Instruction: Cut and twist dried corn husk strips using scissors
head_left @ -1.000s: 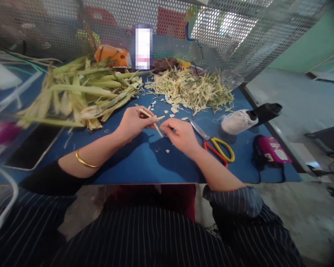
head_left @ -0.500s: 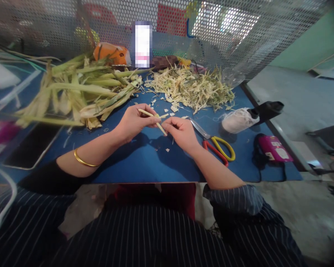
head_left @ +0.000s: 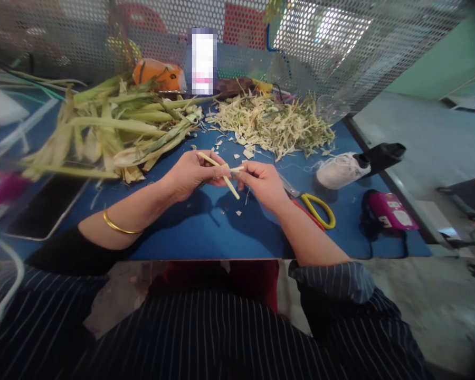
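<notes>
The fingers of the left hand (head_left: pixel 198 171) cover the middle of the long pale strip (head_left: pixel 232 188), so how it meets the short strip (head_left: pixel 236 169) is hidden. The left hand is grasping the long strip between thumb and fingers, above the near middle part of the blue table (head_left: pixel 190 243). The right hand (head_left: pixel 263 182) has its fingers bent at the right end of the short strip; whether it pinches this end, I cannot tell. Below these fingers a very thin thread (head_left: pixel 247 196) hangs, and its upper end is hard to follow.

The scissors (head_left: pixel 319 208) lie at the right, their blades partly hidden behind the right hand and the red handle partly behind the forearm. At the far left, a pink thing (head_left: pixel 3 198) is blurred and cut off by the edge of the view. A dark flat thing (head_left: pixel 43 208) lies partly under the husks (head_left: pixel 114 126). The bright screen (head_left: pixel 203 60) at the far side is pixelated and cannot be read.

The long strip is pale yellow, narrow and quite straight, slanting from far left to near right, with both ends visible. The short strip has similar colour and points to the right. Far behind the hands lies a heap of shreds (head_left: pixel 275 126), pale and greenish
</notes>
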`<action>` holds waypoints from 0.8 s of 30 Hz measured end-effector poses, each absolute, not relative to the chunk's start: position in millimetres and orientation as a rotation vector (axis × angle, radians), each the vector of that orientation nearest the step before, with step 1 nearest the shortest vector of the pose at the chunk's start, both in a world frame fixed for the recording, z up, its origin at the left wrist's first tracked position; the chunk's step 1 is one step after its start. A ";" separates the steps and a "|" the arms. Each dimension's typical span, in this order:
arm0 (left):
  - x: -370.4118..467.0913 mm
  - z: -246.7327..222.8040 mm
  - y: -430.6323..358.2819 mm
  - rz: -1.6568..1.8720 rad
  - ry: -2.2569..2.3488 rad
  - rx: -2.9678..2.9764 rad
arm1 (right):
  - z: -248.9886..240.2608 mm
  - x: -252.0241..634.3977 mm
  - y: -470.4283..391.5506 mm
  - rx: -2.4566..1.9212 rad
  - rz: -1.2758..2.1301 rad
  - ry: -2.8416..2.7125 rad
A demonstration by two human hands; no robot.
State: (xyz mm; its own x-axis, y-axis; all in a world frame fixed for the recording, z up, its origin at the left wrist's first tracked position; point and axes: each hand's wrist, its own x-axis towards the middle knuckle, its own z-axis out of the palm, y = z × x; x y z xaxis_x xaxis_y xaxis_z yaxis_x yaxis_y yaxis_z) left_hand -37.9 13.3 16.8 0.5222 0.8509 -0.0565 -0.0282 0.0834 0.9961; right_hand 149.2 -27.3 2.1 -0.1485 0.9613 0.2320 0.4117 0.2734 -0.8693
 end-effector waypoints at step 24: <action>-36.3 12.3 8.3 0.601 0.774 1.231 | -7.0 149.3 -24.4 -1.235 1.324 -1.281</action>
